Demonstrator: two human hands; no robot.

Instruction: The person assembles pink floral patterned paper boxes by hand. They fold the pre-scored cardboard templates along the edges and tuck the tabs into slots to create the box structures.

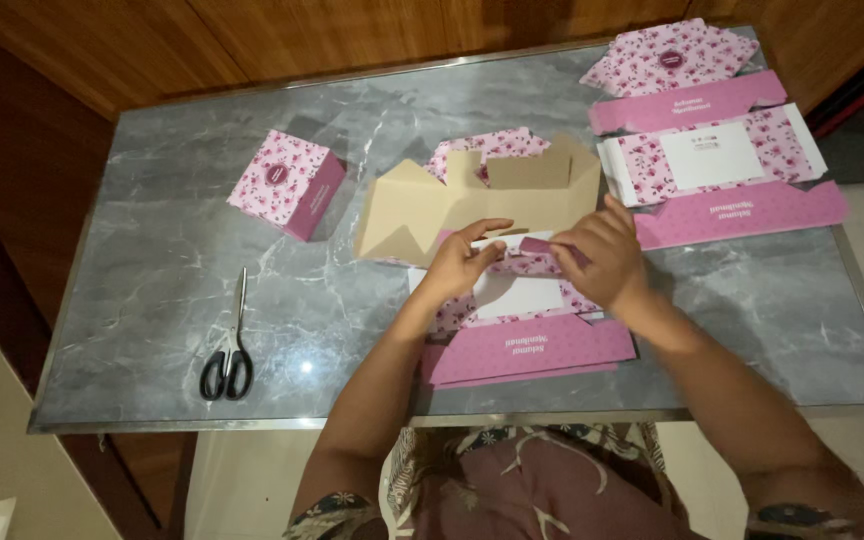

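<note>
Far left, black-handled scissors (233, 352) lie on the grey marble table (152, 250), well apart from the action. Upper left of centre sits a finished pink floral box (286, 183). At centre, the left hand (460, 262) pinches a flap of the half-folded box blank (492, 200) (brown inside showing), and the right hand (602, 258) grips the same edge. Upper right, flat pink blanks (717, 150) lie stacked.
</note>
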